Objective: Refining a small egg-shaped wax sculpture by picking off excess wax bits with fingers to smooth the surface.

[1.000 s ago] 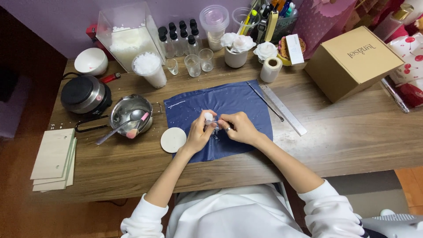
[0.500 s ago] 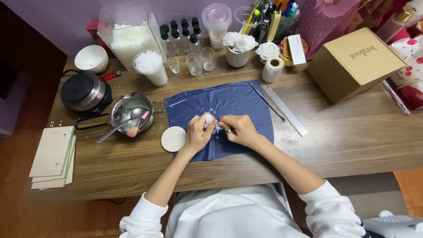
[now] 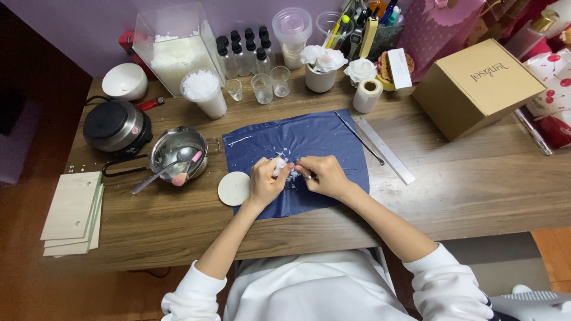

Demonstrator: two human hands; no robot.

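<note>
Two hands are brought together over the middle of the blue cloth (image 3: pixel 297 142), near the table's front edge. A small white piece (image 3: pixel 279 164) is pinched in the left hand (image 3: pixel 266 181); fingers are closed on it. It lies just left of the right hand (image 3: pixel 321 176), whose fingers are closed on a thin tool (image 3: pixel 302 175), tip pointed left at the piece. Long axis of the piece cannot be told. White flakes (image 3: pixel 292 177) are scattered beneath. A white disc (image 3: pixel 233 188) sits at the cloth's left edge.
</note>
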